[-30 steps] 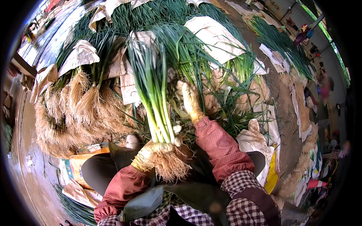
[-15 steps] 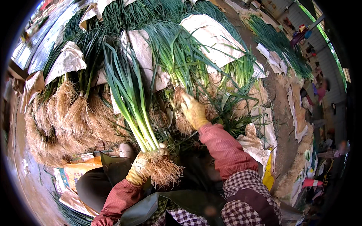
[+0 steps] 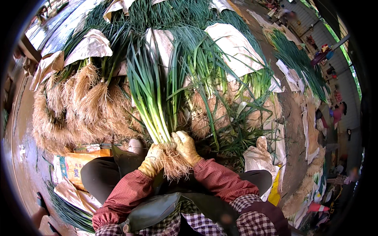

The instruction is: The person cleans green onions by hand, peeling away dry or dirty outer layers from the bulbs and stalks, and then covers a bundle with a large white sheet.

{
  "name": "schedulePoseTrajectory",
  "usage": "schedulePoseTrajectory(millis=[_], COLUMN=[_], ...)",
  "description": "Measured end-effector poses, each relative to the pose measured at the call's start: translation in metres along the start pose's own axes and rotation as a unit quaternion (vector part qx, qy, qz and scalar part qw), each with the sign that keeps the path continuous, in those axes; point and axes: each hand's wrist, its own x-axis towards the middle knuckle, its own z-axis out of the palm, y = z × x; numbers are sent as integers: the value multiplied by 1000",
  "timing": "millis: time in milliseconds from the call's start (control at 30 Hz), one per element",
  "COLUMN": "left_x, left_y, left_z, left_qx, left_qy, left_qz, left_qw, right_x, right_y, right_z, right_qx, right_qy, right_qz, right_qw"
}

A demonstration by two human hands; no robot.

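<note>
Both hands wear pale yellow gloves and meet at the base of an upright bunch of green onions [image 3: 157,114]. My left hand [image 3: 152,159] is closed around the white stem ends from the left. From the right, my right hand [image 3: 186,147] grips the same base, its fingers partly hidden behind the stems. Tan stringy roots [image 3: 175,163] hang below the hands, over my lap. The long dark green leaves lean away from me, toward the heap.
Large rooty bundles [image 3: 84,106] lie to the left under a pale cloth [image 3: 90,47]. Further green stalks lie ahead and right, partly beneath a white cloth [image 3: 234,49]. Loose leaves [image 3: 230,137] litter the ground ahead right. An orange sack [image 3: 84,165] sits by my left knee.
My right hand has come back from the heap to the bunch's base and now grips it beside my left hand. The bunch looks fuller on its right side. The view has shifted slightly.
</note>
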Motion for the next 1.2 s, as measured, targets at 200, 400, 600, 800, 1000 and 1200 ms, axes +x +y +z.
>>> schedulePoseTrajectory(millis=[200,400,600,800,1000,1200], left_x=[4,6,-4,-10,1,6], left_y=[-4,-10,-13,-9,-6,-16], left_z=[-17,-14,-12,-12,-12,-11], left_qx=[-70,-38,-30,-20,-129,-87], left_qy=[-58,-130,-63,-99,-156,-125], left_qz=[-11,35,27,-3,-50,-63], left_qw=[996,990,997,995,978,986], right_x=[35,30,29,63,117,53], right_y=[-14,20,44,54,11,15], right_z=[-13,-8,24,27,-77,-4], right_qx=[332,356,458,375,-316,337], right_qy=[-45,-40,-167,-33,167,-154], right_qz=[249,291,410,387,121,273], right_qw=[908,887,771,842,926,887])
